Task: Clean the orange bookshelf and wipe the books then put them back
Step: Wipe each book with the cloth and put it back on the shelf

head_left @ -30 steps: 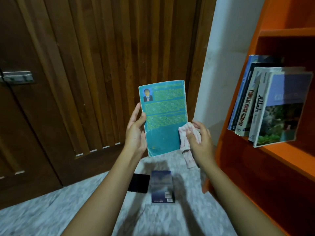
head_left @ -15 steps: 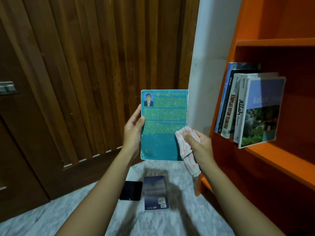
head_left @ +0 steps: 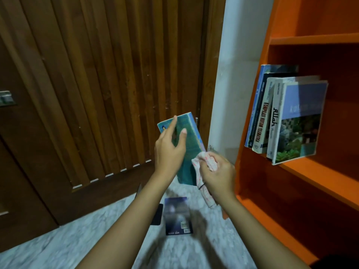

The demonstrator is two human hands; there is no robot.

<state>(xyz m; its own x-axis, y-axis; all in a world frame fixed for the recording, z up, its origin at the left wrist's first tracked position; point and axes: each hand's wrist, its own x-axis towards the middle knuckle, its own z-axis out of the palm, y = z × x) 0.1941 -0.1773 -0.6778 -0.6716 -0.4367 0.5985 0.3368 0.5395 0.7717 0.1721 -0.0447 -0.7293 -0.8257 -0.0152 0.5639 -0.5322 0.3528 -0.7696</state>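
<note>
Head view: my left hand (head_left: 170,150) holds the teal book (head_left: 192,145) up in front of me, tilted, with thumb and forefinger laid across the cover. I judge this steadies it and turns its edge toward the rag. My right hand (head_left: 217,171) has its fingers bunched round the cloth (head_left: 206,162), pressed at the book's lower right side for wiping. Held just beside the orange bookshelf (head_left: 310,38), it is handy for going in next to the standing books (head_left: 299,121). Another book (head_left: 177,215) lies on the floor (head_left: 77,239), probably waiting its turn.

floor (head_left: 58,245) — dark book (head_left: 177,215), black flat item (head_left: 157,214) | orange shelf (head_left: 330,172) — leaning books (head_left: 299,121)
</note>
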